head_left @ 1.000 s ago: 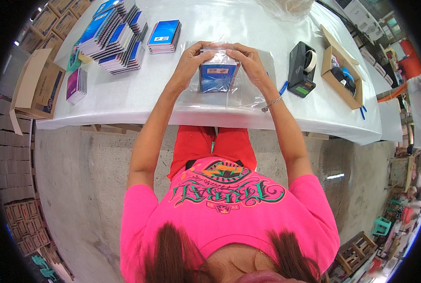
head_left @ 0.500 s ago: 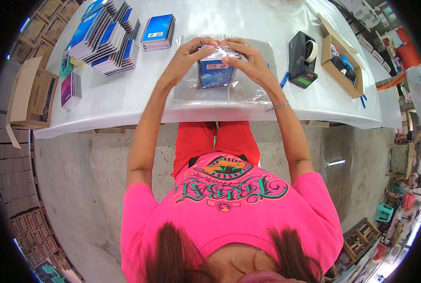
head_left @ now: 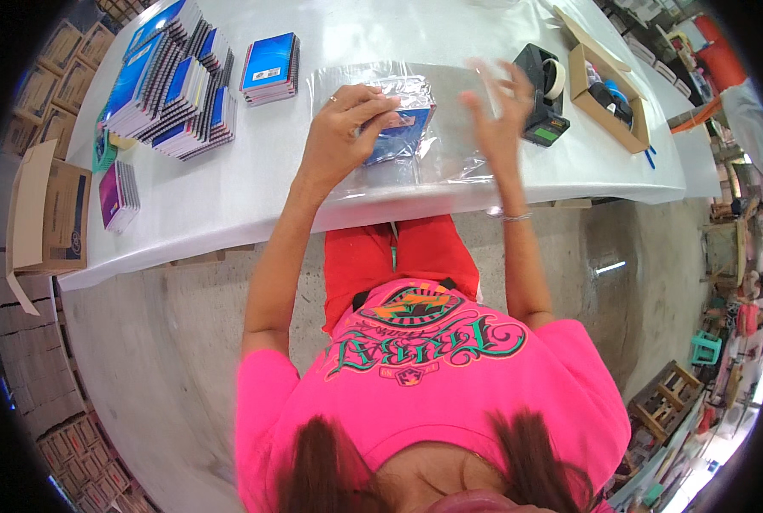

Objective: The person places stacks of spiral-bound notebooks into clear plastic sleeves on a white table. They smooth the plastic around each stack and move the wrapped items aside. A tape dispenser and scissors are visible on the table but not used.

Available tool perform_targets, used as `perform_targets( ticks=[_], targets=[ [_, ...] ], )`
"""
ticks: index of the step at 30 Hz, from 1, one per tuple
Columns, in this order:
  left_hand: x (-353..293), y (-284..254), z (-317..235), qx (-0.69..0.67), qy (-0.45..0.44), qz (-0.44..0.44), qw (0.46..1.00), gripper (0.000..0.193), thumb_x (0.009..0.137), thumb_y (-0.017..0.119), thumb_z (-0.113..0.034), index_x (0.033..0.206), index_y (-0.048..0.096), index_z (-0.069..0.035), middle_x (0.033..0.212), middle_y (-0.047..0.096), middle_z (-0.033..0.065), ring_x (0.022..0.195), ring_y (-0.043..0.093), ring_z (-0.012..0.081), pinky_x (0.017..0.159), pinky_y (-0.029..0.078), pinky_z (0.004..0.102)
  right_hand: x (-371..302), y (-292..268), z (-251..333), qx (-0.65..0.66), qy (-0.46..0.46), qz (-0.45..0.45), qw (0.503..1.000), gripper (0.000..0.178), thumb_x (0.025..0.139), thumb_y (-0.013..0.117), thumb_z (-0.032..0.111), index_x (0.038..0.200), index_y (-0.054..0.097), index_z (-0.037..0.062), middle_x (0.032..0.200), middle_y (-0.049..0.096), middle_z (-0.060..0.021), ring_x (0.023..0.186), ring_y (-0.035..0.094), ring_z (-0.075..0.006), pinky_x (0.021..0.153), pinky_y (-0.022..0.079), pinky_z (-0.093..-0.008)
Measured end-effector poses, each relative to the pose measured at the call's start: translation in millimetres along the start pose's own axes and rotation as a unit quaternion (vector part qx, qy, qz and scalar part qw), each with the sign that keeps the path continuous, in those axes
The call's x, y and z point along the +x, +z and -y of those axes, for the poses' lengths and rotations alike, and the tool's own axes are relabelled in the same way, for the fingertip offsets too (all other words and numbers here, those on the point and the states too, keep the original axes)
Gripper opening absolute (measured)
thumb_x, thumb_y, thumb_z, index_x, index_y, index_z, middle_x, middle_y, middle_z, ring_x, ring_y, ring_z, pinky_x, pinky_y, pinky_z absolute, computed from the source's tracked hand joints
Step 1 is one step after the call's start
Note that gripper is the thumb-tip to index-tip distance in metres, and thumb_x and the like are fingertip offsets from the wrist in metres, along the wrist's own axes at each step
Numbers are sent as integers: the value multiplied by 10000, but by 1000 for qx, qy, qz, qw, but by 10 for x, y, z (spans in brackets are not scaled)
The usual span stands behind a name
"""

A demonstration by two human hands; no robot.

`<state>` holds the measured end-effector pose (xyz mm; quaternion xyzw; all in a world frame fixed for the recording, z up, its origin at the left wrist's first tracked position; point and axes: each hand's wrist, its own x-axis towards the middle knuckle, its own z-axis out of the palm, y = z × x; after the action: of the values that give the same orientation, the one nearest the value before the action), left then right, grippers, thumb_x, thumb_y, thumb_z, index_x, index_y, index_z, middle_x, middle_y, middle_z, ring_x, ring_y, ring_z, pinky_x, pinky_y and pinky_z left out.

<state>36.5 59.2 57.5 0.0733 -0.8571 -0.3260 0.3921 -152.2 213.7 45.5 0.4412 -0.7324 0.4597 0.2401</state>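
Observation:
A stack of blue-covered notebooks [head_left: 396, 141] in clear plastic wrap [head_left: 415, 89] lies in front of me. My left hand [head_left: 345, 128] is closed on its left side, the fingers bent over the wrap at the top. Clear of the bundle, my right hand [head_left: 501, 111] is raised to the right. Its fingers are spread and smeared by motion, with nothing visible between them. Just beyond it stands a black tape dispenser [head_left: 542, 128] with a roll of pale tape [head_left: 554, 79]. Under the bundle, a clear plastic sheet [head_left: 458, 154] is spread on the white-covered table [head_left: 227, 188].
Piles of spiral notebooks [head_left: 167, 85] stand at the far left, beside a smaller blue stack [head_left: 270, 68]. A purple notebook stack [head_left: 119, 197] sits near the left edge, by an open carton [head_left: 63, 209]. An open cardboard box [head_left: 608, 103] of small items lies at the right.
My right hand has let go of the wrapped bundle and moved right toward the tape dispenser. My left hand stays on the bundle. The view has turned slightly.

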Motion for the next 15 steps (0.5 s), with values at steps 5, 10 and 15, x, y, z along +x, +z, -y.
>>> perform_targets(
  ticks=[5, 10, 15],
  targets=[
    [110, 152, -12, 15, 115, -28, 993, 160, 796, 698, -54, 955, 690, -56, 909, 618, 89, 933, 595, 281, 965, 472, 408, -15, -935, -1890, -355, 251, -9, 901, 456, 879, 659, 457, 1058, 717, 42, 921, 660, -134, 992, 550, -257, 887, 409, -412],
    [55, 163, 68, 22, 131, -43, 990, 144, 799, 681, -36, 941, 682, -57, 893, 599, 92, 935, 586, 295, 1002, 456, 460, 126, -1097, -1668, 91, 451, 67, 885, 374, 826, 749, 416, 906, 748, 51, 712, 608, 11, 588, 465, -74, 549, 408, -230],
    [57, 176, 119, 3, 123, -49, 991, 190, 789, 698, -16, 976, 693, -54, 942, 620, 95, 965, 593, 298, 1012, 443, 446, 197, -1102, -1603, 148, 463, 49, 872, 263, 780, 813, 284, 827, 730, 39, 756, 677, -35, 591, 494, -61, 547, 390, -212]
  ],
)
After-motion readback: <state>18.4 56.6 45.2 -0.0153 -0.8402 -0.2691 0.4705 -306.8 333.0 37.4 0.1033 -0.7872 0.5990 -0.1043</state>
